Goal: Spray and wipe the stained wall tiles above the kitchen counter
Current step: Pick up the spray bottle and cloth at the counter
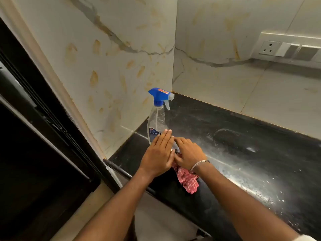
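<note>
A clear spray bottle (157, 117) with a blue trigger head stands upright on the black counter (243, 145) near the wall corner. My left hand (159, 152) lies with straight fingers just in front of the bottle's base, fingertips overlapping its label. My right hand (189, 153) sits beside it, fingers bent down over a red patterned cloth (188, 180) that lies bunched on the counter. Whether it pinches the cloth is hidden. The pale marble wall tiles (107, 70) on the left carry many orange-brown stains; the back tiles (217, 32) show fainter ones.
A white socket and switch panel (288, 48) projects from the back wall at the upper right. A dark frame (43, 119) runs along the left. The counter has whitish smears and a front edge (139, 181) under my forearms.
</note>
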